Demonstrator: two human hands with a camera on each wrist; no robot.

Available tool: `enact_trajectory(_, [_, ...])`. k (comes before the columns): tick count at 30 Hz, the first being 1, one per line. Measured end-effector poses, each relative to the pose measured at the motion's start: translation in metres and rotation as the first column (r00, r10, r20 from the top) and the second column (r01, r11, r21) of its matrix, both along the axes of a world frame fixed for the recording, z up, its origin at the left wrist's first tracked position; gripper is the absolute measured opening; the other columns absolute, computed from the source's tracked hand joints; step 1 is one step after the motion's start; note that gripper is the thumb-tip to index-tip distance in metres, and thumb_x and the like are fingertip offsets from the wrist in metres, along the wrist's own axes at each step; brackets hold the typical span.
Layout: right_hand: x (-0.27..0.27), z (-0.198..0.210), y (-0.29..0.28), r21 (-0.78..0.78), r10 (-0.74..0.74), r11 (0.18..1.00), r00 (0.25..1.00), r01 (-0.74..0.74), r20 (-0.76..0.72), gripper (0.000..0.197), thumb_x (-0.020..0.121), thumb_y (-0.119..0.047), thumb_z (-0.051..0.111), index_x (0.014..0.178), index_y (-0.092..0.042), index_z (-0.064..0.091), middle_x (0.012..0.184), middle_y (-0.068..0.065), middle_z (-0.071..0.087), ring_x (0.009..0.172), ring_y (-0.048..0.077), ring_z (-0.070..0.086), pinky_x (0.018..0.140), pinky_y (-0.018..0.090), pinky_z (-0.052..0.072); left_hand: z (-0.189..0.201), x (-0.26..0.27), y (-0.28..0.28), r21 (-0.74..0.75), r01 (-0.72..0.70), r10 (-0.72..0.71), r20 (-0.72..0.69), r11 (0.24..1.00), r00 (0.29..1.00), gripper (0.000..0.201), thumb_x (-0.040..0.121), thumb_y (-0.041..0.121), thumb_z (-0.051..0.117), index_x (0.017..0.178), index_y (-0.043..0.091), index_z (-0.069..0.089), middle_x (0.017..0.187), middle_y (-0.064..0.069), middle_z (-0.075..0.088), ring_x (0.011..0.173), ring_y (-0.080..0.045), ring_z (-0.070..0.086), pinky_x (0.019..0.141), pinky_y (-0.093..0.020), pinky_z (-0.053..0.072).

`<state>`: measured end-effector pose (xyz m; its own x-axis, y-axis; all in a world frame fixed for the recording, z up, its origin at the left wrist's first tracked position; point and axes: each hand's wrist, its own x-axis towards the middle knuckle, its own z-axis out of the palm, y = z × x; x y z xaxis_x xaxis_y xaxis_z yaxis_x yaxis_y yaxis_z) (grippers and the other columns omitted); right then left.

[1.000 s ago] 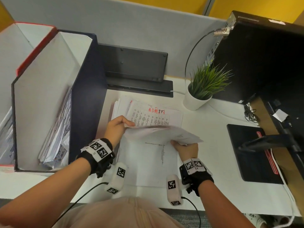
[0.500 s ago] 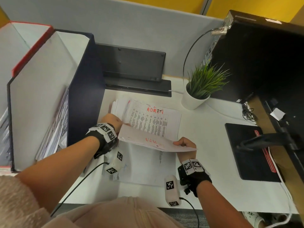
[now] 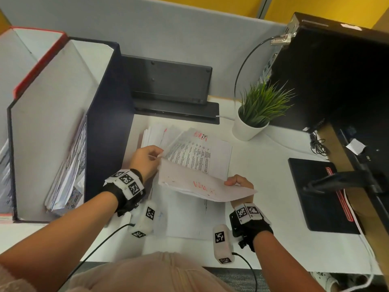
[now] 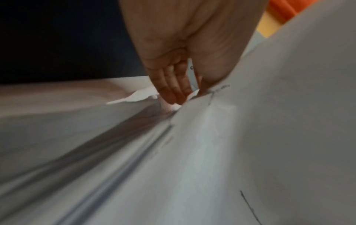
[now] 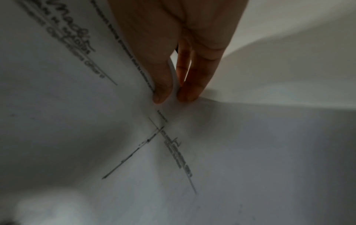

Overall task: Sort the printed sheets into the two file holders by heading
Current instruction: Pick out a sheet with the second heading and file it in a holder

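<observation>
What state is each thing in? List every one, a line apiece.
Left hand: pinches the corner of a printed sheet on the stack.
Right hand: holds the lifted bundle of white sheets by its edge.
Lifted bundle: raised, tilted above the desk.
Stack of printed sheets with red heading: lying flat, top corner being peeled up.
Dark blue file holder: upright, partly filled with papers.
Red-edged file holder: upright, contents mostly hidden.

Black wrist straps [image 3: 124, 199], checkered white tags [image 3: 248, 211]
</observation>
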<state>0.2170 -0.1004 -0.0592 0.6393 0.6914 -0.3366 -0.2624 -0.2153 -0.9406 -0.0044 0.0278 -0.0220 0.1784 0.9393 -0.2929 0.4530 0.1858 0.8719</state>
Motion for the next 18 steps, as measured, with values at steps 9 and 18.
enact_trajectory(9, [0.000, -0.003, 0.004, -0.133, 0.035, 0.991, 0.998, -0.027, 0.059, 0.045, 0.077, 0.025, 0.039, 0.048, -0.009, 0.046, 0.055, 0.002, 0.060, 0.054, 0.012, 0.057, 0.052, 0.018, 0.047, -0.004, -0.008, -0.014, -0.154, -0.048, 0.092, 0.296, 0.987, 0.951, 0.030, 0.083, -0.017, 0.041, 0.066, 0.006, 0.049, 0.084, -0.010, 0.063, 0.074, -0.021, 0.058, 0.064, -0.028, 0.046])
enact_trajectory(18, [-0.004, 0.015, 0.009, -0.276, 0.224, 0.953, 0.904, -0.126, 0.364, 0.021, 0.080, -0.017, 0.072, 0.085, -0.005, 0.056, 0.080, 0.012, 0.056, 0.075, 0.023, 0.052, 0.071, 0.029, 0.044, 0.013, 0.001, -0.008, -0.185, -0.059, 0.110, 0.278, 0.981, 0.954, 0.035, 0.087, -0.012, 0.030, 0.071, 0.010, 0.053, 0.096, -0.015, 0.056, 0.073, -0.021, 0.050, 0.062, -0.024, 0.039])
